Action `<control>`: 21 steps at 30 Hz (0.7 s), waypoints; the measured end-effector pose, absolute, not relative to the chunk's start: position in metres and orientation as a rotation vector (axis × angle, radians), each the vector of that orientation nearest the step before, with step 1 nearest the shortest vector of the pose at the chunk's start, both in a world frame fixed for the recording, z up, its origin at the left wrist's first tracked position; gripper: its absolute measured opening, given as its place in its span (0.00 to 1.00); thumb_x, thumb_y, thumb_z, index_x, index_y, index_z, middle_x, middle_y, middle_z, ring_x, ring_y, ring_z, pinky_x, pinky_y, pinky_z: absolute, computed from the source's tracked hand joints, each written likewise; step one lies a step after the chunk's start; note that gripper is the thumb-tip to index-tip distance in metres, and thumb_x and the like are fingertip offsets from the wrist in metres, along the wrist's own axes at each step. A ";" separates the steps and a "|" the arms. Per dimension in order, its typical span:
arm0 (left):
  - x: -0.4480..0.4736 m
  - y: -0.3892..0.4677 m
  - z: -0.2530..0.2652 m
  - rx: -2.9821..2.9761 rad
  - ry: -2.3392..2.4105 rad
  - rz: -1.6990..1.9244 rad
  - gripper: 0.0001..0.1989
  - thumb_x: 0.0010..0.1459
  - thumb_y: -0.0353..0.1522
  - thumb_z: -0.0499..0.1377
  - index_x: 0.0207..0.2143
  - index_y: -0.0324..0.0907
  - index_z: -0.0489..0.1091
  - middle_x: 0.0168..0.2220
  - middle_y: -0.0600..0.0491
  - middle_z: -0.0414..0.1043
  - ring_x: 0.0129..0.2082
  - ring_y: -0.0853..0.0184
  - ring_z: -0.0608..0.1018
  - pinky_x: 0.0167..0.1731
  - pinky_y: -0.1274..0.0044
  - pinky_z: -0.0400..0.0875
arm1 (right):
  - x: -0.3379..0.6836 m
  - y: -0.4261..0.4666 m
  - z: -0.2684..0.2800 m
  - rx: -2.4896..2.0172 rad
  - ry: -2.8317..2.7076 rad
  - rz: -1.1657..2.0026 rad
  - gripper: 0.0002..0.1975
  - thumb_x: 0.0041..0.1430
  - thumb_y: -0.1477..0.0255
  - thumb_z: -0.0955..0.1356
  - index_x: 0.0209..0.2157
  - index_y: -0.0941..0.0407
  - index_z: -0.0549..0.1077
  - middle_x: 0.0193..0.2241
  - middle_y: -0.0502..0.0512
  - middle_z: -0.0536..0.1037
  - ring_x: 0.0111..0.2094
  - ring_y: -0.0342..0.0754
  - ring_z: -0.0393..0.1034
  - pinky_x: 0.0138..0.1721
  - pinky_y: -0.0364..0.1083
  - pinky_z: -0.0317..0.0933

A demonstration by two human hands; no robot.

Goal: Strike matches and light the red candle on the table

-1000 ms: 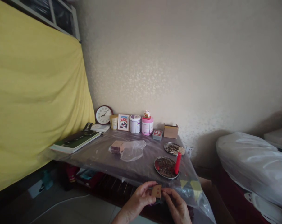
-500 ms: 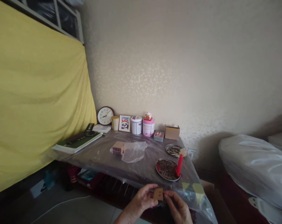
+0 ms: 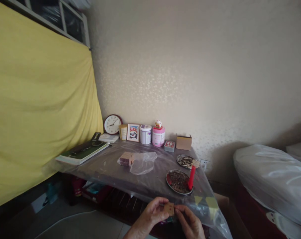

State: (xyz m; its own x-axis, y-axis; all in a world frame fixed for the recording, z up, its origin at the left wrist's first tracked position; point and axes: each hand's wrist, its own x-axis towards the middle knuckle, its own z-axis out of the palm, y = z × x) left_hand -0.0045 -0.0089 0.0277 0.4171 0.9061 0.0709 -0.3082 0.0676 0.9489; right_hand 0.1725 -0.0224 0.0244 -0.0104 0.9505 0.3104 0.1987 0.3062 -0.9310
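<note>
My left hand [image 3: 154,212] holds a small brown cardboard matchbox [image 3: 168,209] with red marks between thumb and fingers, in front of the table edge. At the box's right side, my right hand [image 3: 189,219] has its fingertips pinched together. Whatever they grip is too small to make out. Just beyond the hands, a red candle [image 3: 191,177] stands upright on the right side of a round metal plate [image 3: 169,184] covered in dark burnt bits. Behind that lies a second plate [image 3: 179,162] with pale sticks on it. A stack of similar boxes [image 3: 126,159] sits beside crumpled clear plastic [image 3: 143,162].
Along the wall stand a clock [image 3: 113,124], a panda picture [image 3: 133,132], two tins, a cat figurine [image 3: 158,124] and an open carton [image 3: 183,142]. A green book [image 3: 84,151] lies at left. Clear plastic sheeting covers the table [image 3: 108,171] and hangs over its right edge.
Both hands stay nearly in place around the matchbox, which has tilted slightly. The view has shifted a little; nothing on the table has moved.
</note>
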 end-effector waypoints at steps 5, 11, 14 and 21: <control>-0.002 -0.007 0.026 1.147 0.678 1.048 0.20 0.45 0.36 0.65 0.41 0.40 0.68 0.39 0.48 0.75 0.39 0.63 0.74 0.39 0.73 0.64 | 0.173 -0.021 0.023 -1.132 -1.500 0.878 0.14 0.53 0.59 0.67 0.31 0.56 0.76 0.28 0.53 0.78 0.31 0.48 0.73 0.35 0.39 0.65; 0.001 -0.005 0.026 1.111 0.731 1.070 0.19 0.44 0.37 0.65 0.39 0.40 0.69 0.37 0.50 0.76 0.38 0.63 0.74 0.38 0.74 0.63 | 0.175 -0.023 0.022 -1.201 -1.482 0.825 0.15 0.53 0.58 0.67 0.30 0.56 0.74 0.26 0.53 0.76 0.29 0.47 0.71 0.32 0.39 0.65; 0.001 -0.003 0.023 1.113 0.740 1.086 0.18 0.44 0.37 0.66 0.38 0.40 0.69 0.36 0.50 0.76 0.38 0.63 0.74 0.37 0.74 0.63 | 0.174 -0.026 0.026 -1.208 -1.480 0.794 0.15 0.53 0.57 0.66 0.29 0.56 0.73 0.24 0.52 0.75 0.27 0.46 0.70 0.31 0.39 0.65; 0.001 0.000 0.018 1.122 0.707 1.117 0.17 0.44 0.37 0.65 0.36 0.40 0.67 0.36 0.50 0.75 0.38 0.64 0.74 0.40 0.74 0.63 | 0.166 -0.032 0.040 -1.162 -1.564 0.861 0.17 0.52 0.56 0.66 0.33 0.56 0.74 0.29 0.54 0.78 0.31 0.48 0.73 0.35 0.40 0.67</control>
